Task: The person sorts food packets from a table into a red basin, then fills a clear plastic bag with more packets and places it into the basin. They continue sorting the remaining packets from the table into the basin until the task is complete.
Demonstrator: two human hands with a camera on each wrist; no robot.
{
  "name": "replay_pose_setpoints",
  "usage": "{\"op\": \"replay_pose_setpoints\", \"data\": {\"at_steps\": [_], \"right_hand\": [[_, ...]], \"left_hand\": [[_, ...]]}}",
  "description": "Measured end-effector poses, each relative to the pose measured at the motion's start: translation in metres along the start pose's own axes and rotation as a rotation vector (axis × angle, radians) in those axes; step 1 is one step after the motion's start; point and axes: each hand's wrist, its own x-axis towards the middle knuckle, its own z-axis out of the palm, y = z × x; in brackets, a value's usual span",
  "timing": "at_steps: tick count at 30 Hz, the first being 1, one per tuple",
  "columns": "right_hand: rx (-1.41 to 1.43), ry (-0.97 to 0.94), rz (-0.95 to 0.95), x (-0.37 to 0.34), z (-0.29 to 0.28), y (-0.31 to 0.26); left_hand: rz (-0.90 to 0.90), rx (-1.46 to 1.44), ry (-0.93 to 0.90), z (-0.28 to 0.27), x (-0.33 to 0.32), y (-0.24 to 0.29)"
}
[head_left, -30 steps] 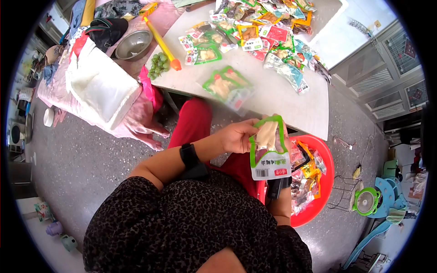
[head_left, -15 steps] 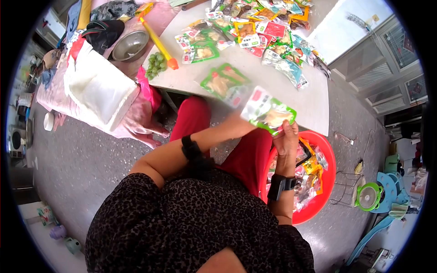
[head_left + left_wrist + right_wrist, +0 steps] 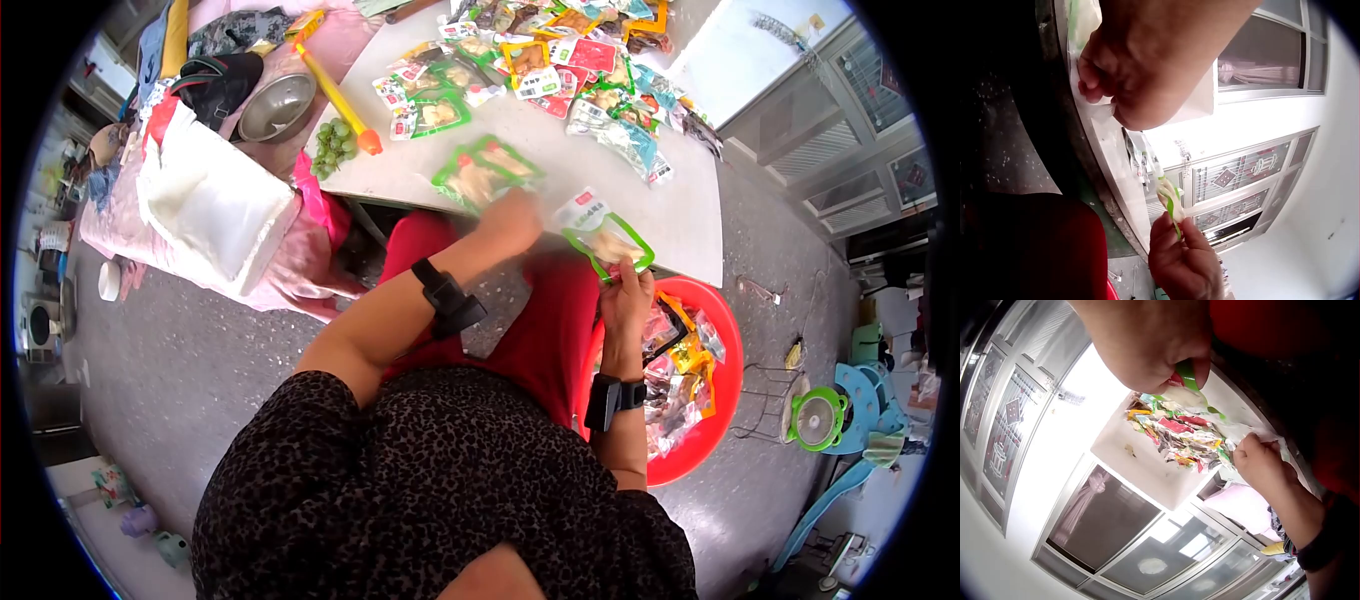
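In the head view my right hand [image 3: 628, 298] pinches one corner of a green-edged food pack [image 3: 612, 240], past the table's front edge. The right wrist view has its thumb and finger on the green border. My left hand [image 3: 510, 222], blurred, is at the near end of overlapping green-edged packs [image 3: 480, 175] at the table's front edge. Its fingers are curled in the left wrist view, with clear plastic [image 3: 1105, 110] at the fingertips. From the right wrist, that hand [image 3: 1266, 465] pinches the plastic edge of a pack.
More green-edged packs [image 3: 440, 112] and a large mixed heap [image 3: 590, 85] lie farther back on the table [image 3: 690, 235]. Grapes [image 3: 334, 145] and a yellow stick [image 3: 335, 95] are at its left. A red tub [image 3: 728, 400] of packs stands on the floor at the right.
Both hands were on one pack; my left hand has let go and moved left and forward to the overlapping packs. The right hand keeps that pack, turned and moved forward.
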Motion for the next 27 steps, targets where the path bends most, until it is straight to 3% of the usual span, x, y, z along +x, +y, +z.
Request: {"op": "replay_pose_setpoints", "data": {"at_steps": [11,14,21,27], "right_hand": [[-0.020,-0.088,0.123,0.010,0.015,0.015],[-0.027,-0.082,0.136,0.013,0.014,0.016],[-0.046,-0.043,0.126,0.018,0.013,0.015],[0.182,-0.183,0.224,0.025,0.028,0.031]], "left_hand": [[0.107,-0.161,0.069,-0.007,-0.006,-0.002],[0.151,-0.102,0.119,-0.012,-0.009,0.001],[0.126,0.100,0.046,-0.030,-0.012,0.019],[0.177,0.102,0.087,-0.027,-0.016,0.022]]}}
